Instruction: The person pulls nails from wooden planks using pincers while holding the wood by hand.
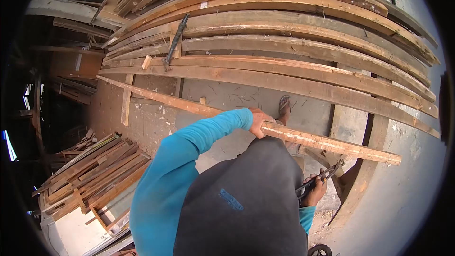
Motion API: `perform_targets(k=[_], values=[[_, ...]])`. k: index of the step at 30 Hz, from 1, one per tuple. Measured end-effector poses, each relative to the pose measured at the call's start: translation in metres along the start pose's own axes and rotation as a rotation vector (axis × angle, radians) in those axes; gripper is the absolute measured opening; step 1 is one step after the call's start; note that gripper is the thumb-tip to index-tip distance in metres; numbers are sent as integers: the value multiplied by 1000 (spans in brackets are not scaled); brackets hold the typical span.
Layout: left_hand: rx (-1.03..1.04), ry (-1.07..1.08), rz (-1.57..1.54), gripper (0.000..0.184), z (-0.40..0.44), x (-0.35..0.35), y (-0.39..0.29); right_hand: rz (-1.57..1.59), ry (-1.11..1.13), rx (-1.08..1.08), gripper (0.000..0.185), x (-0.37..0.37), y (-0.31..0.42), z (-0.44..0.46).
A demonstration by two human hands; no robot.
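My left hand is wrapped round a long narrow wooden plank, which slants across my front from upper left to lower right. Lower down on the right, my right hand grips a dark-handled pair of pincers, whose jaws point up toward the plank's underside. The jaws look a little apart from the plank. A dark hammer lies across the stacked planks beyond, near a small wood block.
Several long planks lie side by side across the far side on wooden supports. Scrap wood is piled at lower left. Nails are scattered on the floor near my foot. A pale wall stands at right.
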State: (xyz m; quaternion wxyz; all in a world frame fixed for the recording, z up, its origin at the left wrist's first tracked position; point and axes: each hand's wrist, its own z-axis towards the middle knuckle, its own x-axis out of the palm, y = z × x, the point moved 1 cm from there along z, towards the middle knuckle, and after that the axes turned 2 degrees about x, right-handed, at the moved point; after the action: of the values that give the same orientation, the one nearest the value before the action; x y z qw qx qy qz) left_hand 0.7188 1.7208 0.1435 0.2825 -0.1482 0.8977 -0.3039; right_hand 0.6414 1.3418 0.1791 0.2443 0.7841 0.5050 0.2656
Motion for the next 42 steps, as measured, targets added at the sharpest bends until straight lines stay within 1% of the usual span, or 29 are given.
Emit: perform_targets(k=[2,3,4,5,6,7,9,10,12,13,14,16,17,19,20,21,22,26,28,32,34,35,36,38,39,42], values=[[-123,65,13,81,-10,-11,-15,4,22,15,49,-5,-10,1],[-86,19,-46,89,-7,-4,-6,14,10,55,47,-7,-13,2],[-48,18,-37,100,-3,-5,-2,27,-6,58,45,-6,-13,0],[-79,46,-61,106,2,-9,-3,10,-52,60,44,-11,-13,2],[-37,7,-141,107,4,-18,-15,41,-99,46,43,-13,-10,5],[5,-54,-109,113,11,-23,-23,37,-125,33,44,-15,-2,6],[34,-82,17,111,22,-23,-35,-17,-126,-6,51,-23,19,9],[72,-55,15,111,31,-17,-43,-39,-117,-20,52,-29,28,11],[-4,60,-119,105,35,-12,-47,-92,-124,-21,52,-37,46,12],[-6,144,-112,95,41,-9,-40,-100,-123,-20,51,-38,56,12],[-7,148,-111,95,40,-4,-35,-135,-121,-38,47,-41,62,12],[-1,-31,-66,89,33,5,-33,-175,-104,-52,43,-42,76,7],[-1,-19,-63,89,30,12,-31,-196,-97,-24,40,-44,79,9],[64,-258,120,87,27,20,-32,-213,-80,7,42,-47,87,9],[65,-244,123,87,25,26,-34,-239,-49,36,43,-49,89,5],[47,-318,190,88,23,30,-40,-253,-45,39,47,-52,89,2],[31,-396,255,88,23,31,-43,-248,-51,41,47,-55,91,1],[16,-369,295,87,24,30,-44,-335,-33,86,51,-72,102,9],[63,-361,256,87,29,32,-36,-384,-30,80,52,-84,110,19],[-28,-333,261,87,21,37,-37,-487,6,68,53,-85,143,29],[-12,-387,303,88,25,34,-42,-521,58,95,53,-91,152,36],[7,-395,287,89,26,36,-42,-593,67,105,51,-92,158,35],[11,-394,281,89,27,37,-41,-597,62,106,51,-94,161,38],[-22,-410,309,91,26,40,-42,-617,107,213,47,-98,167,41],[-26,-407,301,91,27,40,-42,-666,117,227,44,-97,173,41],[-28,-422,322,92,23,45,-41,-699,153,257,44,-108,181,51]])
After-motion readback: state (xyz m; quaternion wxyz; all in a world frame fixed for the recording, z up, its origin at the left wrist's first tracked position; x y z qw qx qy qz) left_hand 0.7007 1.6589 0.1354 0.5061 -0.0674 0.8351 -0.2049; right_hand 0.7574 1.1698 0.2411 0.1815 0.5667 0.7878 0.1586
